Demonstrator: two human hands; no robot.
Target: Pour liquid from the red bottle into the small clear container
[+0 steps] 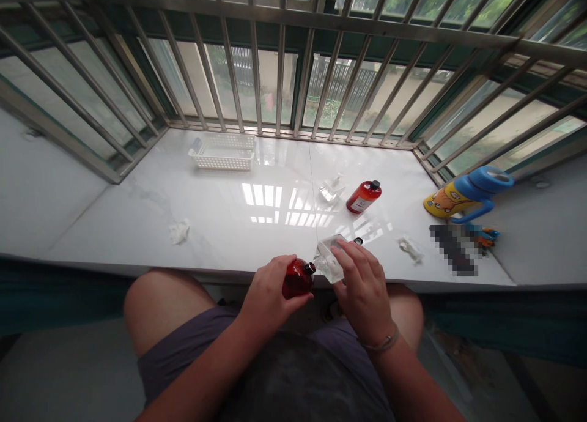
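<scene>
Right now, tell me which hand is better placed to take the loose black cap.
Probably the right hand: it is close to the black cap. The left hand is farther off and holds a red bottle. The right would first have to put down the clear bottle.

White basket (224, 161) and blue-lidded flask (464, 193)

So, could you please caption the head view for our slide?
Left hand holds a red bottle close to the clear container in the right hand.
</scene>
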